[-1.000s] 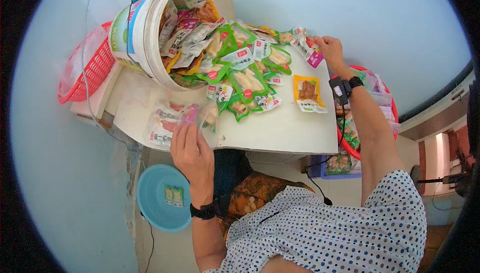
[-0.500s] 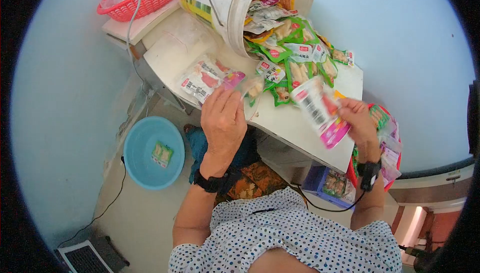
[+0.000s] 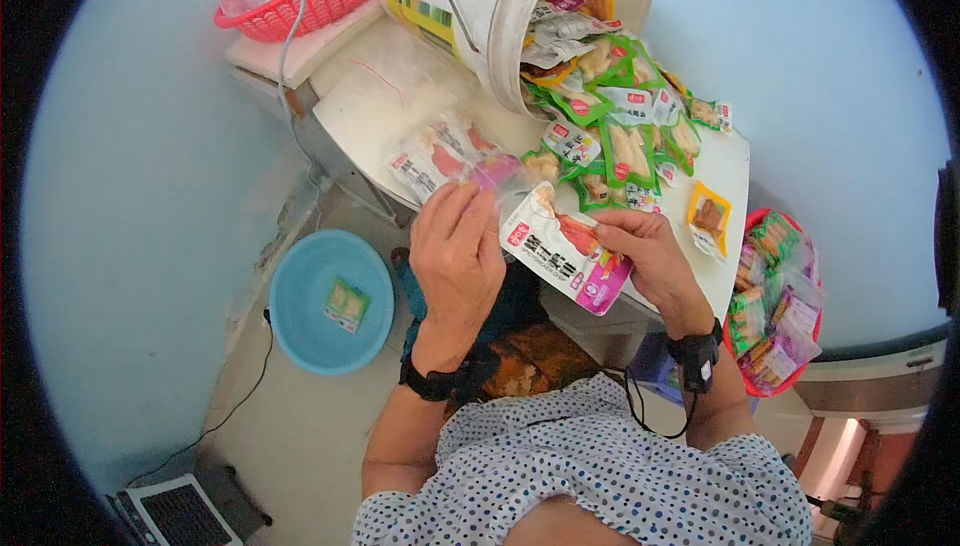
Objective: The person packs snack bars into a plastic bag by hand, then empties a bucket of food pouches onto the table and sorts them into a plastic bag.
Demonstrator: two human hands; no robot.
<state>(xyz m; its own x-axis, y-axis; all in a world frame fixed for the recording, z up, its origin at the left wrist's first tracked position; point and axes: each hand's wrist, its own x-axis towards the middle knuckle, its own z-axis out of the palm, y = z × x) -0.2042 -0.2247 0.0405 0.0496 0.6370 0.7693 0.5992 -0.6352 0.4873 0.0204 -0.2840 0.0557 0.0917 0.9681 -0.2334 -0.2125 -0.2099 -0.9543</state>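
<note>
My right hand (image 3: 655, 261) grips a white and purple snack packet (image 3: 560, 251) by its right side, with the printed face turned up. The packet's left end is close to my left hand (image 3: 460, 256), whose fingers are closed on the edge of a clear plastic bag (image 3: 505, 183). Similar white and purple packets (image 3: 440, 151) lie inside that bag on the white table (image 3: 375, 86). Behind my hands, a heap of green-edged snack packets (image 3: 628, 151) spills from a tipped white bucket (image 3: 495, 21). One yellow packet (image 3: 708, 219) rests alone right of the heap.
A red basket of filled bags (image 3: 775, 306) stands beyond the table's right edge. At the back left is another red basket (image 3: 310, 8) with clear plastic. A blue basin (image 3: 332, 344) holding one green packet sits on the floor at left, near a cable.
My right hand has brought the white and purple packet leftward, close to my left hand and the bag. The yellow packet on the table is now uncovered. The view has shifted slightly.
</note>
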